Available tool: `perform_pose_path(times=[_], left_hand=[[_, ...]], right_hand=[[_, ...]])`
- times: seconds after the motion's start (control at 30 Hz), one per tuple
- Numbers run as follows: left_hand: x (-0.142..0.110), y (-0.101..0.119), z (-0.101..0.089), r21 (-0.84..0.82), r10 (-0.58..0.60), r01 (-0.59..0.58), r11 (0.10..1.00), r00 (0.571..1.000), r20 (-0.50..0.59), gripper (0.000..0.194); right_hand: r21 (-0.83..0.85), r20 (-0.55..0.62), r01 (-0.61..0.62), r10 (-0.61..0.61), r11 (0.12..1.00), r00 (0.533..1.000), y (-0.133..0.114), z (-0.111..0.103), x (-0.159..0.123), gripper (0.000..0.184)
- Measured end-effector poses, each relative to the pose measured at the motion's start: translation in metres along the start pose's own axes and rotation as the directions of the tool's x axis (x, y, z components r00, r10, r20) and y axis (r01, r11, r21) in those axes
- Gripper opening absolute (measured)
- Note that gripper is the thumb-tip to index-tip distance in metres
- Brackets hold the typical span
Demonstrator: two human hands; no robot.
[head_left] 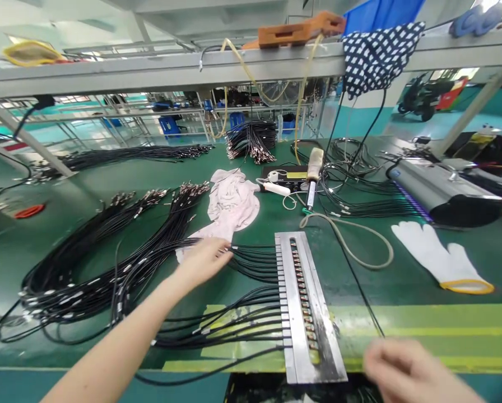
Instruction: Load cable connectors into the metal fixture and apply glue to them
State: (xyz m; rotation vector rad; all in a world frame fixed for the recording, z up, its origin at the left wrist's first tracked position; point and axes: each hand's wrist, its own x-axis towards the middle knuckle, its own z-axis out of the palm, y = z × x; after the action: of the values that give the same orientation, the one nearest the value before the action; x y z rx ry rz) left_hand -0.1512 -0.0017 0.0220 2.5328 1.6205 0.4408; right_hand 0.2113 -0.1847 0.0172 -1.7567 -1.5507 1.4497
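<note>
My left hand [211, 257] lies over the upper black cables [251, 263], its fingers closed around some of them. These cables run side by side into the slots of a metal fixture [295, 319], where a row of copper-coloured ends shows in its long opening. Lower cables [234, 330] enter the same fixture from the left. At the front right, my right hand [402, 366] hovers near the table edge, fingers curled and blurred by motion; whether they hold anything is unclear. A pale pink cloth [234, 201] lies just beyond my left hand.
A large cable bundle [66, 274] curves over the left of the green table. Behind the fixture stand a handled tool [313, 173] and a black box [291, 176]. A white glove [444, 257] and a grey machine [448, 190] sit right. A metal rail [150, 73] crosses above.
</note>
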Motion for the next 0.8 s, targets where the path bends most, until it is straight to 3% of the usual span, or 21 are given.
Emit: perform_pose_path(times=[0.03,0.07,0.1,0.17,0.27,0.37,0.47,0.63,0.8], left_hand=[[0.007,0.021,0.008,-0.126,0.070,-0.056,0.990,0.992,0.108,0.019],[0.015,0.042,0.016,-0.211,0.093,-0.061,0.976,0.985,0.145,0.017],[0.027,0.060,0.024,-0.244,0.101,-0.063,0.968,0.984,0.147,0.016],[0.057,0.088,0.040,-0.289,0.084,-0.044,0.956,0.988,0.128,0.017],[0.116,0.113,0.066,-0.373,-0.005,0.047,0.926,0.994,0.114,0.024],[0.174,0.126,0.090,-0.454,-0.129,0.192,0.870,0.978,0.167,0.027],[0.212,0.140,0.112,-0.511,-0.202,0.302,0.805,0.949,0.242,0.033],[0.235,0.162,0.142,-0.587,-0.215,0.373,0.719,0.922,0.323,0.032],[0.240,0.175,0.157,-0.637,-0.206,0.380,0.671,0.920,0.333,0.031]], right_hand=[[-0.154,-0.074,0.089,-0.101,0.984,0.992,-0.010,-0.020,0.011,0.036],[-0.335,-0.139,0.160,-0.217,0.929,0.966,-0.021,-0.038,0.026,0.031],[-0.506,-0.203,0.176,-0.315,0.844,0.927,-0.030,-0.054,0.044,0.024],[-0.805,-0.259,0.078,-0.467,0.588,0.845,-0.044,-0.076,0.085,0.018],[-0.883,-0.285,-0.002,-0.533,0.469,0.797,-0.047,-0.086,0.140,0.028],[-0.896,-0.351,-0.098,-0.555,0.434,0.754,-0.032,-0.083,0.171,0.042],[-0.900,-0.376,-0.149,-0.556,0.410,0.741,-0.012,-0.087,0.182,0.038],[-0.903,-0.385,-0.188,-0.530,0.388,0.756,0.021,-0.124,0.183,0.026],[-0.894,-0.406,-0.222,-0.496,0.388,0.768,0.044,-0.157,0.186,0.024]])
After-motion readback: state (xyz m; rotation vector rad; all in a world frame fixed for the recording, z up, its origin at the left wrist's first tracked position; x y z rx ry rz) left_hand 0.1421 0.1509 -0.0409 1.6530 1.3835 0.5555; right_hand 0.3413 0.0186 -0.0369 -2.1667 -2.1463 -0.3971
